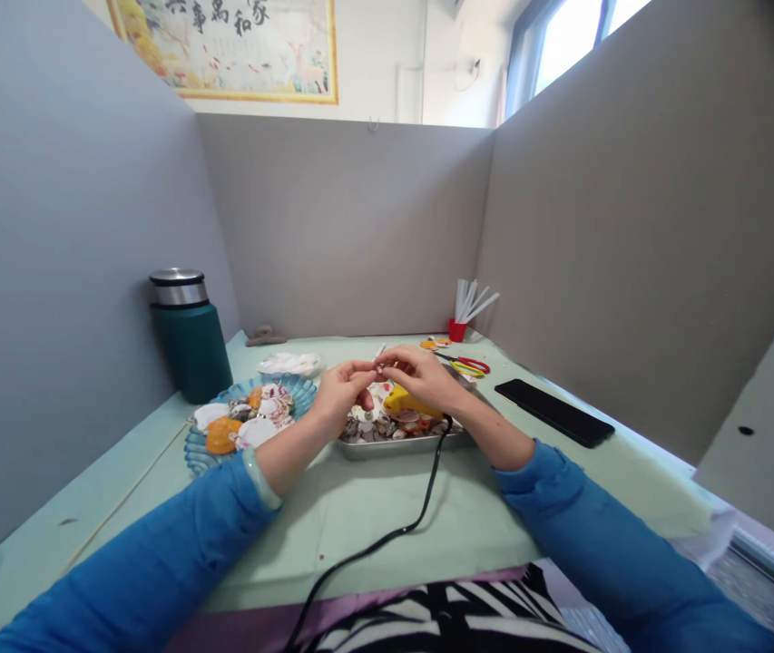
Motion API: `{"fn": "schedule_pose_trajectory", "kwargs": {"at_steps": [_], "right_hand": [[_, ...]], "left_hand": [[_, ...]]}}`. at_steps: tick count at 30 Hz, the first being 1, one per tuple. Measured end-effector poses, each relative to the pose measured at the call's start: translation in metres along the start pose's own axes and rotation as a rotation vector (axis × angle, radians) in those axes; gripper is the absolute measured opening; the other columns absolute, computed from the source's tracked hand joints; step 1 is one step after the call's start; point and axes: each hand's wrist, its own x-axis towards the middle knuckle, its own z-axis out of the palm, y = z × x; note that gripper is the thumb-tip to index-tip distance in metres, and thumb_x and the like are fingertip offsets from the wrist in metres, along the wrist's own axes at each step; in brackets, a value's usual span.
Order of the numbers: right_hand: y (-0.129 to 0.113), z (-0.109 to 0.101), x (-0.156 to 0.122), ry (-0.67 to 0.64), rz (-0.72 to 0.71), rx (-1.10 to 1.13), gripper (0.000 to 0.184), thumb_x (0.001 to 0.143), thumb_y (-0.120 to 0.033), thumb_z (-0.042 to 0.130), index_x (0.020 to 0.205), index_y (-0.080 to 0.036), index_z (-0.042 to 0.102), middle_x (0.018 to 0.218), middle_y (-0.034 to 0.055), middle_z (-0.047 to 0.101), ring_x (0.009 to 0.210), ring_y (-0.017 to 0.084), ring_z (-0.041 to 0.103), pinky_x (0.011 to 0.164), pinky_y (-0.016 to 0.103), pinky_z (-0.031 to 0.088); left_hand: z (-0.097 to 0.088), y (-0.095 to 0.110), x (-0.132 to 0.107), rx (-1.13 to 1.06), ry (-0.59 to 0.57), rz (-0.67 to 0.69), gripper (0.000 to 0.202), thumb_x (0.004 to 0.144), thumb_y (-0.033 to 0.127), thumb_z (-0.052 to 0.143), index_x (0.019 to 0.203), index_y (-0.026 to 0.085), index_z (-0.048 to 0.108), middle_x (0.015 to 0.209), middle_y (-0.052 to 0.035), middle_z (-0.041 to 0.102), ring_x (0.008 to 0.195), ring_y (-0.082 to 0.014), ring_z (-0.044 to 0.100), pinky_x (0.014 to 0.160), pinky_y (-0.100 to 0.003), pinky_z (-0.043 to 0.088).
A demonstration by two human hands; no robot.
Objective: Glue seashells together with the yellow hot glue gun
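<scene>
My left hand (pixel 344 396) and my right hand (pixel 422 376) meet above a metal tray (pixel 387 451) of small shells. Both are closed, fingertips pinched together around a small shell-like piece (pixel 379 369), mostly covered by the fingers. A thin white stick (pixel 379 352) shows just behind the fingertips. Under my right hand a yellow glue gun (pixel 408 402) lies over the shells, its black cord (pixel 387 537) running down to the table's front edge. Left of my left hand is a blue scalloped plate (pixel 194 451) bearing white, orange and patterned scallop shells (pixel 224 434).
A green bottle (pixel 192 352) stands at the left panel. Behind the plate is a dish of white pieces (pixel 289 364). Toward the back right are a red cup (pixel 456 330) of white sticks and scissors (pixel 472 365). A black phone (pixel 553 412) lies at the right. Grey panels (pixel 352 227) enclose the table.
</scene>
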Motion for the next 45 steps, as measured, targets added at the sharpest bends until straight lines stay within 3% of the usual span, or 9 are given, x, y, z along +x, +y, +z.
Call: {"fn": "schedule_pose_trajectory", "kwargs": {"at_steps": [15,25,36,45], "right_hand": [[0.0006,0.0025,-0.0005,-0.001,-0.008,0.041,0.015,0.082,-0.020,0.056,0.092,-0.017,0.066,0.089,0.0042,0.064,0.078,0.013,0.057,0.067,0.024,0.044],[0.0039,0.0038,0.0007,-0.018,0.019,0.081,0.017,0.082,-0.022,0.057,0.094,-0.017,0.068,0.089,0.0041,0.066,0.079,0.014,0.058,0.067,0.024,0.043],[0.0090,0.0030,0.0000,-0.015,0.078,0.139,0.031,0.080,-0.030,0.059,0.109,-0.018,0.060,0.091,0.0046,0.067,0.075,0.014,0.060,0.067,0.025,0.046],[0.0029,-0.0020,0.0010,-0.005,0.073,0.080,0.025,0.079,-0.030,0.060,0.099,-0.016,0.065,0.090,0.0052,0.067,0.073,0.014,0.059,0.067,0.025,0.045]], "left_hand": [[0.0030,0.0031,-0.0021,-0.001,0.036,-0.020,0.029,0.065,0.027,0.068,0.087,0.011,0.059,0.063,-0.0004,0.063,0.038,-0.0058,0.049,0.040,-0.019,0.034],[-0.0003,0.0012,-0.0009,0.023,-0.016,0.009,0.028,0.068,0.028,0.067,0.091,0.012,0.064,0.072,-0.0015,0.064,0.041,-0.0043,0.049,0.041,-0.018,0.033],[-0.0005,0.0010,-0.0012,-0.009,0.001,-0.008,0.029,0.068,0.030,0.068,0.090,0.013,0.062,0.065,0.0004,0.061,0.041,-0.0059,0.050,0.042,-0.019,0.036],[0.0014,0.0052,-0.0029,-0.016,-0.010,-0.010,0.037,0.066,0.031,0.070,0.098,0.013,0.062,0.070,-0.0027,0.065,0.040,-0.0050,0.049,0.042,-0.018,0.035]]}}
